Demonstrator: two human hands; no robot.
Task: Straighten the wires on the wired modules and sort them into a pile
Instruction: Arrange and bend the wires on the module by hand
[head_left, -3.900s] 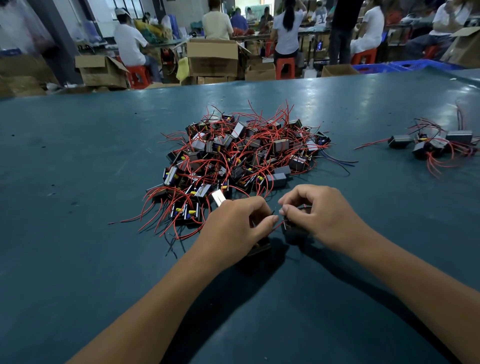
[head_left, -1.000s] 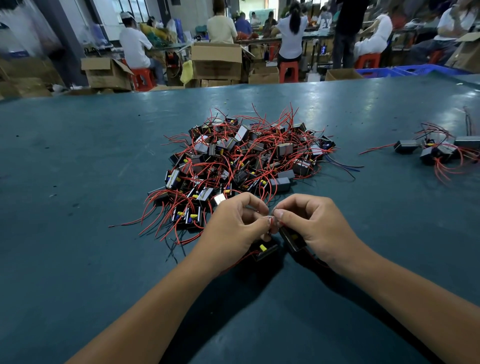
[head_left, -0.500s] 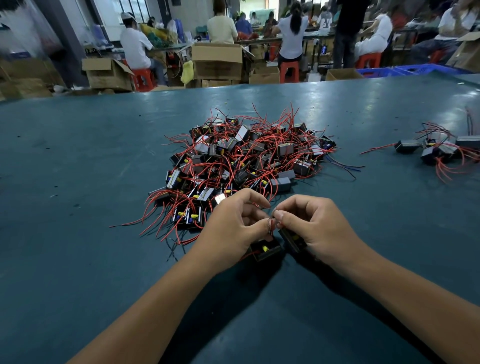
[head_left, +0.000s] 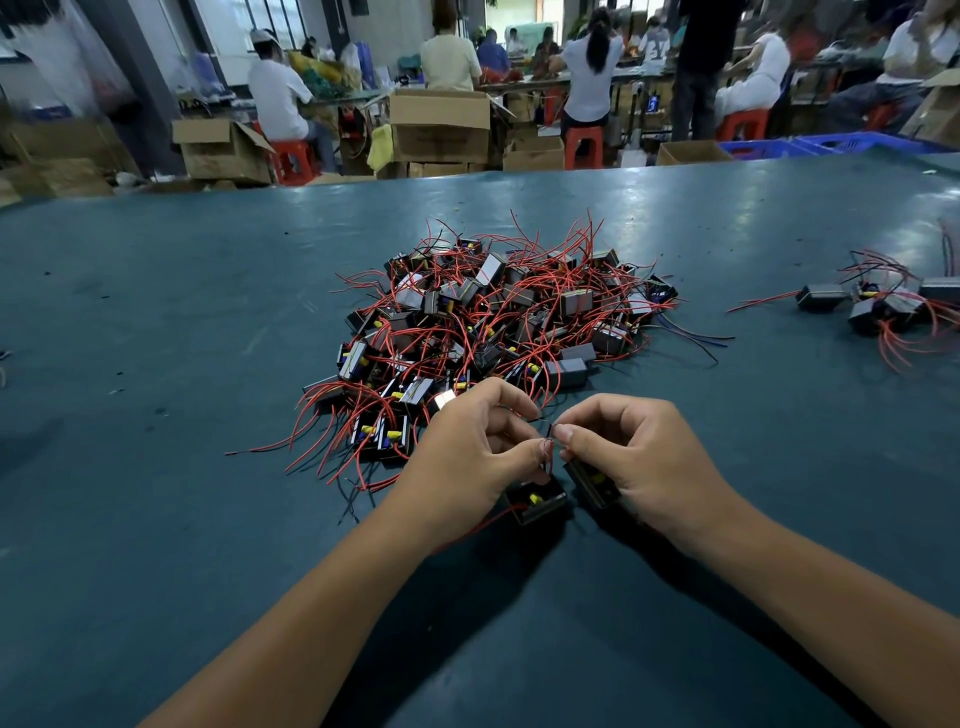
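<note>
Both hands have risen a little since the earlier frames and their fingertips have come closer together, so the pinch is now tighter. At the lower centre of the frame the left hand (head_left: 467, 457) pinches thin wire ends between thumb and forefinger, and the right hand (head_left: 634, 457) does the same from the other side. Under the left hand a black module (head_left: 537, 504) sits on the green table (head_left: 156, 519); a second module (head_left: 592, 480) is half hidden in the right palm, and whether those fingers also grip it I cannot tell. I judge the task is only at its beginning. The big tangled heap (head_left: 493, 322) in the centre, just beyond the hands, is not sorted yet, while the small pile (head_left: 883, 306) at the right edge, well apart, has only a few modules
</note>
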